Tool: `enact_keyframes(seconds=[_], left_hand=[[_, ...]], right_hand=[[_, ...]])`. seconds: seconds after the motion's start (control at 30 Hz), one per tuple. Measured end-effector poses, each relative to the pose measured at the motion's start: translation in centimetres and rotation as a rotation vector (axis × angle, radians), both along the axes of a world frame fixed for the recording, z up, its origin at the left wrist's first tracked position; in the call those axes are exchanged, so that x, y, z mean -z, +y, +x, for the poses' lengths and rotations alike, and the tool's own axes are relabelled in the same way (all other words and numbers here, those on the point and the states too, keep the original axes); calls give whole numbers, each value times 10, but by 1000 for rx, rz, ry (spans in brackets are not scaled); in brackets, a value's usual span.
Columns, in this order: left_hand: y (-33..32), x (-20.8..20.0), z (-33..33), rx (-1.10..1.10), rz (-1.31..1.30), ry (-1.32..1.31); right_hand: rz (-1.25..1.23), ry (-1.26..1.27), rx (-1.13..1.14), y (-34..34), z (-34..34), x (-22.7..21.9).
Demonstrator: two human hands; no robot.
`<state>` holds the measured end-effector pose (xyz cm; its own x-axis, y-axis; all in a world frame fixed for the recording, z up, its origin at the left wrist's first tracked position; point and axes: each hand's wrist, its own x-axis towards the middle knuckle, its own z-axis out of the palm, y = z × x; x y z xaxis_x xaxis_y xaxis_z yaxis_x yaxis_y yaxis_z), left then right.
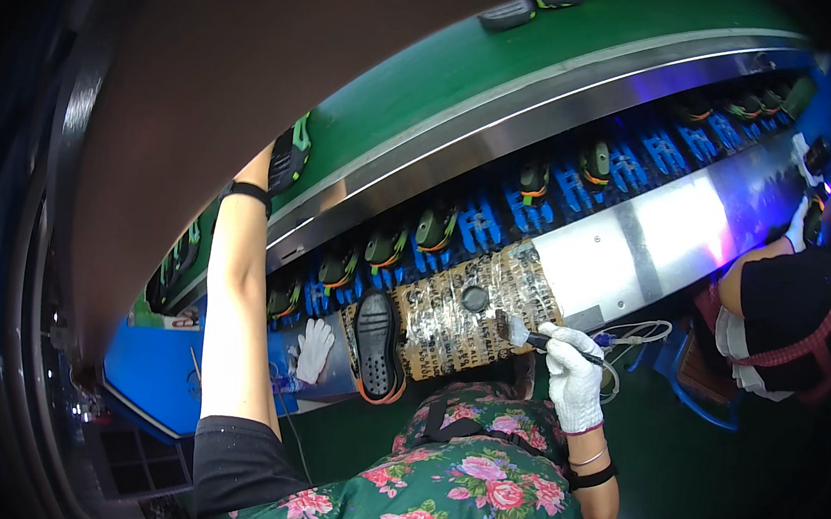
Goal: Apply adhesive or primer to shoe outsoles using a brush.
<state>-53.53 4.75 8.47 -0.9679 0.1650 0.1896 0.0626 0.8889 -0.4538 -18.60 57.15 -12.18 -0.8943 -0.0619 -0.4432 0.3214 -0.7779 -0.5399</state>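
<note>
My right hand point(573, 380), in a white knit glove, is closed around the dark handle of a brush point(520, 332). The bristles sit low over the right end of a plastic-covered cardboard sheet point(434, 335) on the bench. A small round dark dish point(474, 298) stands on that sheet, left of the brush. Further left lies a shoe point(378, 345), its black sole facing up and orange showing at its edge. My bare left hand point(258, 169) reaches up to the green belt beside a dark shoe with green trim point(291, 155). Its fingers are hidden, so a grip on that shoe cannot be made out.
A loose white glove point(314, 351) lies left of the upturned shoe. Behind the bench, several shoes point(435, 227) sit on a row of blue holders point(480, 224). A steel rail point(506, 129) borders the green belt point(431, 83). A co-worker point(787, 302) sits at right; a brown panel point(205, 63) hangs overhead.
</note>
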Motion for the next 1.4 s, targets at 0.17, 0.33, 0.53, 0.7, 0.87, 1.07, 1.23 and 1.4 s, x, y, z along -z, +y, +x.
enact_keyframes(seconds=[0.17, 0.33, 0.53, 0.7, 0.87, 1.07, 1.23, 1.4], left_hand=[[6, -1, -11, -97, -124, -39], [139, 27, -51, -63, 110, -108], [327, 37, -66, 111, 1233, -374], [309, 41, -72, -89, 1640, -149], [211, 46, -19, 306, 1539, 521], [155, 42, 116, 213, 1904, 575], [212, 62, 194, -160, 2180, 90], [275, 122, 245, -382, 2108, -613]], right_hand=[[-11, -3, -2, 9, -5, -3], [9, -18, -9, 24, -6, -4], [71, -15, -21, 35, -5, -22], [81, -18, 32, 51, 5, -14], [68, -22, 73, 64, 3, -23], [123, 127, 133, 70, -21, -48], [-39, 215, -4, 53, -40, -122], [218, 431, -227, 14, -38, -133]])
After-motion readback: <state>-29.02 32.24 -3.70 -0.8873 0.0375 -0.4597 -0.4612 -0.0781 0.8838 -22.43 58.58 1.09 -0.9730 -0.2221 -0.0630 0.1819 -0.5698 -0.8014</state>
